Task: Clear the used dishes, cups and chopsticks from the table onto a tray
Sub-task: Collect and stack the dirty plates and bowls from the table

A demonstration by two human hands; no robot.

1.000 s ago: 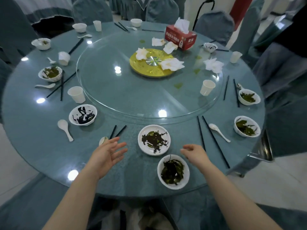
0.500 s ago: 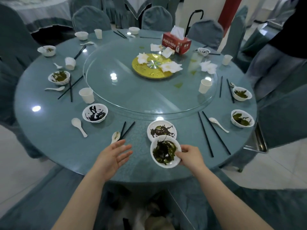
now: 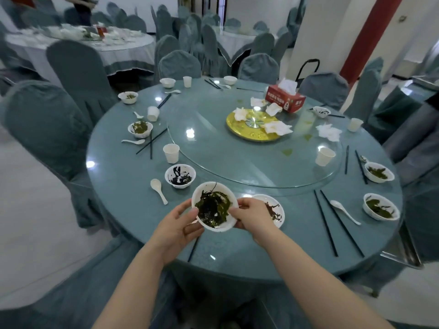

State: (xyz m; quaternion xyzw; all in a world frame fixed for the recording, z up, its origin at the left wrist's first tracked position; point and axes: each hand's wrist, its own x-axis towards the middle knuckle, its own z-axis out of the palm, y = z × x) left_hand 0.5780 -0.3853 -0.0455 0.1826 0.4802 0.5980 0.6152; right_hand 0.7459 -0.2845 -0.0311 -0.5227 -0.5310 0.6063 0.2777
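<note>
Both hands hold 1 white bowl (image 3: 214, 206) with dark green leaves in it, up above the near edge of the round tabletop (image 3: 133, 186). The left hand (image 3: 177, 230) is under the bowl's left side, with its thumb on the rim and its fingers (image 3: 193, 227) curled below. The right hand (image 3: 251, 216) pinches the bowl's right rim, thumb on top, fingers tucked under.

Half a second ago only the right hand touched this bowl, and the left hand lay open and flat over the tabletop. Now the bowl is higher and more to the left, and the left hand has closed on it.

Just right of the bowl, a flat white plate (image 3: 273, 208) with dark scraps sits on the tabletop, partly hidden by the right hand. A bowl with black smears (image 3: 180, 175) is just past the held bowl, with a white spoon (image 3: 158, 189) beside it. 2 black chopsticks (image 3: 332, 222) lie near the right edge. 1 more black chopstick (image 3: 193, 249) peeks out under the left hand.
</note>
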